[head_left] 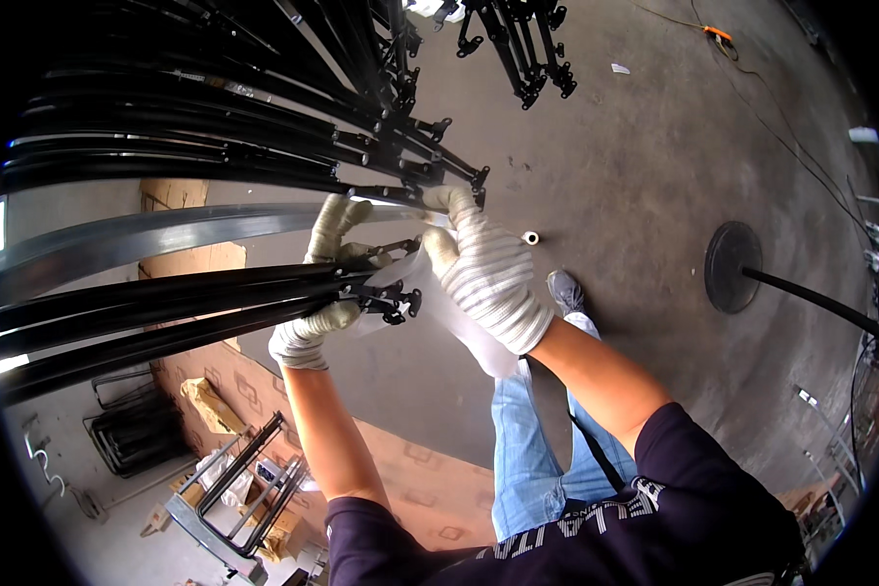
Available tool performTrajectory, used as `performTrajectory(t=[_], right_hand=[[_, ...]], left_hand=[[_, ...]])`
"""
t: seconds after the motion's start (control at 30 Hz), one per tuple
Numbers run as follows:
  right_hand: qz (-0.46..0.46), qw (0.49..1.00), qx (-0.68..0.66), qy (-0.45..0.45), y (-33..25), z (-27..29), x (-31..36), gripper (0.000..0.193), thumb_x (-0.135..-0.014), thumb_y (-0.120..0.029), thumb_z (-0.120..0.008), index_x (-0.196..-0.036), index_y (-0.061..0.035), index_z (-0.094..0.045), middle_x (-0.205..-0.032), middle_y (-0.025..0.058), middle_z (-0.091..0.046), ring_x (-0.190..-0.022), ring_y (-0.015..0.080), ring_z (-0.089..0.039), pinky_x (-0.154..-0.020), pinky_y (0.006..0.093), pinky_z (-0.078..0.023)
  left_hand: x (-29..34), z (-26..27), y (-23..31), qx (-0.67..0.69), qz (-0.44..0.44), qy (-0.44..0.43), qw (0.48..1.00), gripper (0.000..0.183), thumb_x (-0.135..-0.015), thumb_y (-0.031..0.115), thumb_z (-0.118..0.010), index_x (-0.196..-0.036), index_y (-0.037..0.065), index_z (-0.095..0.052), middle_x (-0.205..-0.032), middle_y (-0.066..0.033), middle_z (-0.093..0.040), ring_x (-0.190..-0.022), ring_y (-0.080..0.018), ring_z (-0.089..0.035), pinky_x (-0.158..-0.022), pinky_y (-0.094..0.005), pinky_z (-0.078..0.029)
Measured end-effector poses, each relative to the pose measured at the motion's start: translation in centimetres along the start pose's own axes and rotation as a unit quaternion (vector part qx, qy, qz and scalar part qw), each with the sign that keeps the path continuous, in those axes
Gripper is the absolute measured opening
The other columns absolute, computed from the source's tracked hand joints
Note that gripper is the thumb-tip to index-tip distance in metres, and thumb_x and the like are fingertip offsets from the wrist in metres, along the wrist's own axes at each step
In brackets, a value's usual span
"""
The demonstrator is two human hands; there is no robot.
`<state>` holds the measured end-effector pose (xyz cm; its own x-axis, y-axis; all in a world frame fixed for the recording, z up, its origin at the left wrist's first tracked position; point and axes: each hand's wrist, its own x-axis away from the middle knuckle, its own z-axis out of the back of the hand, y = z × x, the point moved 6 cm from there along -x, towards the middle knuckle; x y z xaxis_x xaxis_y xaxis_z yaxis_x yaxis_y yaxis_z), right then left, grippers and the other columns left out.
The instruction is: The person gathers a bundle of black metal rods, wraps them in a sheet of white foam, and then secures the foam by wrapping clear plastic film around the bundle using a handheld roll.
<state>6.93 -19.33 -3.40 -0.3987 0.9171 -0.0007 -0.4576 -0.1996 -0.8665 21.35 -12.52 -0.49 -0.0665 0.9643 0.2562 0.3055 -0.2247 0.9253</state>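
I watch the left hand [311,330], fingers clamped on glossy black tubes [225,293], the right hand [483,269] pinching translucent film [466,327], mid-frame.

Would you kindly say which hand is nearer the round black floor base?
Right: the right hand is to the base's left; the left hand, around black tubes, is farther left.

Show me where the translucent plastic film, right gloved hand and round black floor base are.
Translucent plastic film [467,333]: head view, on its hanging part.
Right gloved hand [485,262]: head view, on the back.
Round black floor base [727,265]: head view, on its flat disc.
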Motion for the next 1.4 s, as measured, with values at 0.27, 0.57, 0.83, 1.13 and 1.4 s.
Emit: performTrajectory(t=[0.27,0.57,0.83,1.13,1.4], right_hand=[[-0.081,0.993,-0.004,-0.083,1.4,-2.6,-1.9,0.025,-0.079,-0.029,-0.058,-0.09,-0.0073,-0.058,-0.07,0.0135,-0.061,-0.063,0.0292,-0.059,-0.058,0.0353,-0.046],[-0.139,0.982,-0.107,-0.077,2.1,-3.0,-1.3,0.021,-0.082,-0.024,-0.06,-0.088,-0.0035,-0.062,-0.074,0.0136,-0.062,-0.058,0.0175,-0.057,-0.058,0.0258,-0.045],[-0.071,0.95,-0.303,-0.011,2.0,-3.4,-1.3,0.017,-0.083,-0.012,-0.057,-0.096,-0.0008,-0.061,-0.075,-0.0004,-0.061,-0.069,0.003,-0.05,-0.063,0.019,-0.043],[0.032,0.994,-0.102,-0.01,-0.2,-1.0,-1.3,0.017,-0.081,-0.022,-0.06,-0.073,-0.0067,-0.06,-0.054,0.0095,-0.052,-0.044,0.0165,-0.049,-0.044,0.0289,-0.039],[-0.032,0.989,-0.125,-0.067,0.2,0.2,-0.7,0.02,-0.082,-0.027,-0.056,-0.082,-0.0067,-0.06,-0.058,0.0102,-0.057,-0.053,0.0243,-0.056,-0.052,0.034,-0.044]], left_hand=[[-1.1,0.0,0.6,-0.045,-0.035,0.006,0.998,0.112,-0.05,0.044,-0.083,-0.135,0.004,-0.022,-0.129,-0.0105,-0.037,-0.097,-0.0151,-0.053,-0.087,-0.0288,-0.043],[0.5,1.4,-0.6,-0.065,-0.025,0.007,0.998,0.103,-0.052,0.045,-0.081,-0.13,0.0,-0.031,-0.125,-0.0121,-0.042,-0.103,-0.0194,-0.05,-0.09,-0.0346,-0.041],[-0.4,-0.1,-0.1,-0.048,-0.045,0.02,0.998,0.1,-0.053,0.047,-0.079,-0.128,0.0,-0.033,-0.121,-0.0116,-0.046,-0.101,-0.0185,-0.052,-0.09,-0.034,-0.042],[-0.5,0.0,-0.6,-0.052,-0.086,0.008,0.995,0.085,-0.059,0.048,-0.076,-0.119,0.001,-0.039,-0.113,-0.0082,-0.051,-0.097,-0.0138,-0.053,-0.087,-0.0287,-0.043],[0.1,1.8,-1.3,-0.005,-0.077,0.002,0.997,0.068,-0.063,0.027,-0.078,-0.115,0.002,-0.042,-0.11,-0.0098,-0.051,-0.098,-0.0187,-0.053,-0.091,-0.0335,-0.04]])
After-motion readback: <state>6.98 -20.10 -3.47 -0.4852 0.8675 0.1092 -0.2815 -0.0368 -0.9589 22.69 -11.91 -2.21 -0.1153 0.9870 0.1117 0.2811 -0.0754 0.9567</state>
